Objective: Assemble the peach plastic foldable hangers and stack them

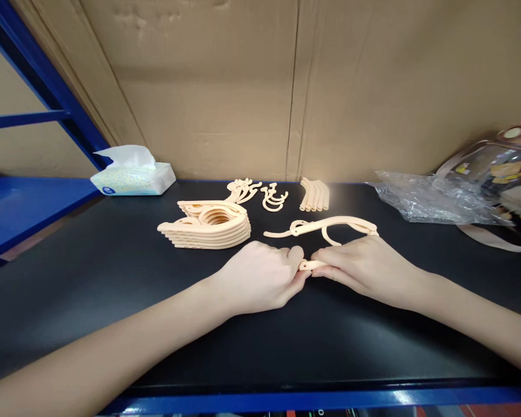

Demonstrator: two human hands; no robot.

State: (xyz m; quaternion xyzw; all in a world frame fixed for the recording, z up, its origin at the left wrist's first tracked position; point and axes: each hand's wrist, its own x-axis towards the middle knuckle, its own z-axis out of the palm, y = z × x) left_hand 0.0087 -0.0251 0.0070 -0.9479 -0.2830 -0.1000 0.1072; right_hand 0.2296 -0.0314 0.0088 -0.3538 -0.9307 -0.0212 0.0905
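Left hand [260,278] and right hand [364,267] met at table [113,278] centre; fingertips of both pinched near end of peach hanger piece [330,227], which arched away behind right hand. Stack of hanger bodies [208,226] far left of hands. Hooks [274,198] and bars [315,194] beyond. Tissue pack [132,176] far left. Plastic bag [425,200] far right.

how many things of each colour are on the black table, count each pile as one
Peach plastic: 5 – stack of hanger bodies, hook pile, ring pile, curved strips, hanger held by left hand and right hand
White: 1 – tissue pack
Clear: 1 – plastic bag
Total: 7
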